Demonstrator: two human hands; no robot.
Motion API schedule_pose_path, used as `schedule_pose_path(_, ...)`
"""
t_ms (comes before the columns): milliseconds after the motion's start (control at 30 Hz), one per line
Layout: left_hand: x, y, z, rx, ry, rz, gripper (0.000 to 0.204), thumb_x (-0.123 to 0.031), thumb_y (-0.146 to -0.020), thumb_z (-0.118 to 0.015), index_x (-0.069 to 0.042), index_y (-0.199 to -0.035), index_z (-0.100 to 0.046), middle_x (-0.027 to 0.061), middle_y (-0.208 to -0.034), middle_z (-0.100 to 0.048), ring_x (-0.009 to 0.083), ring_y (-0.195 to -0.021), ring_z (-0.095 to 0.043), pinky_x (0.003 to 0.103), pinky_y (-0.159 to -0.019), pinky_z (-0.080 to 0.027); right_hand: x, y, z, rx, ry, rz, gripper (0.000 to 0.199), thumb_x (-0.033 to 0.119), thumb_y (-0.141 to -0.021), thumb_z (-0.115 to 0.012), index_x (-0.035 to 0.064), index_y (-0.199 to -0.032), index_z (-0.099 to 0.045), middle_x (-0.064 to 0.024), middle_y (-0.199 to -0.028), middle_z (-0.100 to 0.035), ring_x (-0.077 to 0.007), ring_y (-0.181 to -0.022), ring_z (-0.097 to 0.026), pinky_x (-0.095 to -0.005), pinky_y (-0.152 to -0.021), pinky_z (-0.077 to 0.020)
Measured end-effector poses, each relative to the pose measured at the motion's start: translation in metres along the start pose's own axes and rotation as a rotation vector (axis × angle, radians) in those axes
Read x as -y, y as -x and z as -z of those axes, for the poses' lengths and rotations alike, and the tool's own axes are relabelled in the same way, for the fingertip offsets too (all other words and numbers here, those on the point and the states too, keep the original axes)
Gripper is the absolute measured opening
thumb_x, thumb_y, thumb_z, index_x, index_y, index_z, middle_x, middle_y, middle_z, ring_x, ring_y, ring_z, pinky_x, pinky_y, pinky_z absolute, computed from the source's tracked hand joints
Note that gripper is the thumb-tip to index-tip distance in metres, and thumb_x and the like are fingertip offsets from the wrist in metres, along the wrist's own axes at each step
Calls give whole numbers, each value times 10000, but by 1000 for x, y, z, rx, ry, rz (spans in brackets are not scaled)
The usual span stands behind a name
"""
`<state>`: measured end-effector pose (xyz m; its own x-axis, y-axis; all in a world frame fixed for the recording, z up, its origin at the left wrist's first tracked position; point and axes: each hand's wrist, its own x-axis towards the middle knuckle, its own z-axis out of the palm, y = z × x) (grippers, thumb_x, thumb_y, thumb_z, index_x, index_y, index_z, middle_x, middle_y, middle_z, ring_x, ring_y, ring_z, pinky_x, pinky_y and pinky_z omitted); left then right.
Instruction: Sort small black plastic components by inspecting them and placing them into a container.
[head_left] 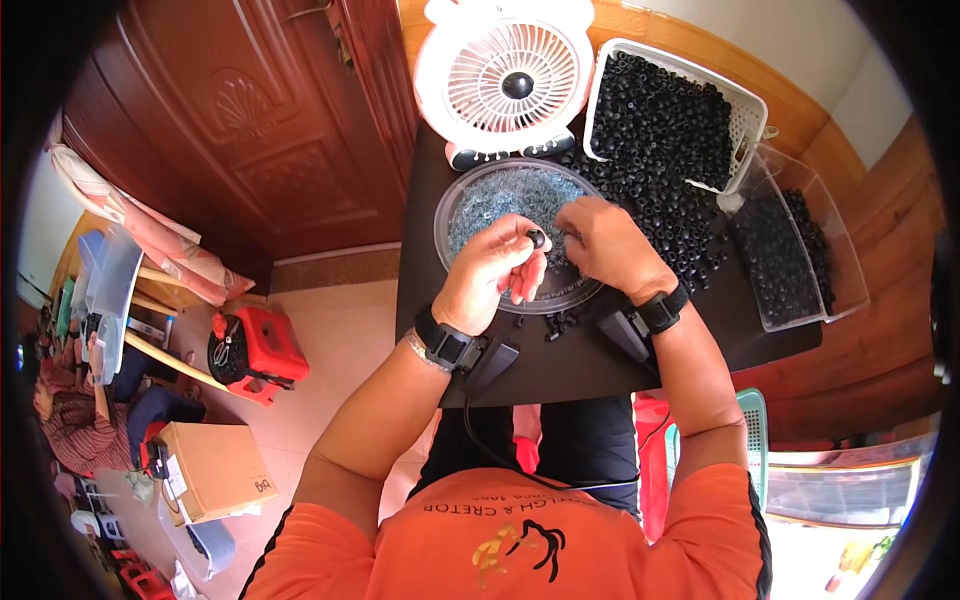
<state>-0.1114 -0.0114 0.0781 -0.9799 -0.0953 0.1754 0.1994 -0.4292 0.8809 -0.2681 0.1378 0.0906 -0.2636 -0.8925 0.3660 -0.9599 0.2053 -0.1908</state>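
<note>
My left hand (495, 278) pinches a small black ring-shaped part (537, 239) between thumb and fingertips, above the round clear tray (452, 205) of small bluish pieces. My right hand (607, 245) rests beside it, palm down, fingers curled at the tray's right rim and touching the loose black parts (690, 235) heaped on the dark table (570, 365). Whether the right hand grips anything is hidden. Both wrists wear black bands with boxes attached.
A white desk fan (505, 75) stands behind the tray. A white basket (745, 110) full of black parts sits at back right, a clear bin (835, 250) of black parts further right. A red stool (268, 345) and a cardboard box (215, 465) are on the floor left.
</note>
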Motion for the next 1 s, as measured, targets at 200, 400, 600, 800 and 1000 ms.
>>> schedule_pose_path(200, 1, 0, -3, 6, -13, 71, 242, -263, -951, -526, -42, -1045, -560, 53, -800, -613, 113, -611, -578, 211, -524, -408, 1, -5, 9, -92, -1030, -304, 173, 61, -930, -568, -2, -1073, -641, 6, -949, -633, -98, -856, -573, -262, -799, -472)
schedule_pose_path(400, 0, -1, -7, 14, 1, 85, 280, -287, -932, -549, -37, -1058, -562, 67, -829, -627, 111, -616, -582, 205, -525, -411, 27, -6, 6, -133, -1268, -212, 168, 90, -931, -617, 6, -1069, -660, -5, -909, -650, -78, -836, -575, -247, -795, -480)
schedule_pose_path(600, -2, -1, -8, 25, -9, 36, 262, -282, -938, -539, -38, -1032, -545, 96, -864, -640, 123, -631, -574, 216, -543, -414, 20, -4, 5, -107, -1333, -184, 162, 43, -889, -665, 3, -1046, -665, -28, -938, -680, -82, -862, -609, -250, -804, -507)
schedule_pose_path(800, -1, 0, -5, 15, 31, 22, 219, -266, -954, -517, -47, -960, -523, 142, -901, -642, 143, -648, -573, 228, -555, -414, 18, -3, 8, -31, -1334, -217, 85, 21, -865, -680, -13, -930, -637, -38, -914, -665, -91, -866, -619, -252, -801, -515)
schedule_pose_path(1000, 1, -2, -6, 0, 7, 29, 199, -246, -950, -522, -51, -990, -521, 151, -904, -638, 150, -650, -579, 235, -551, -421, 29, -4, 19, -33, -1345, -258, 151, 42, -900, -634, -9, -1042, -647, -12, -881, -645, -90, -871, -602, -239, -799, -497)
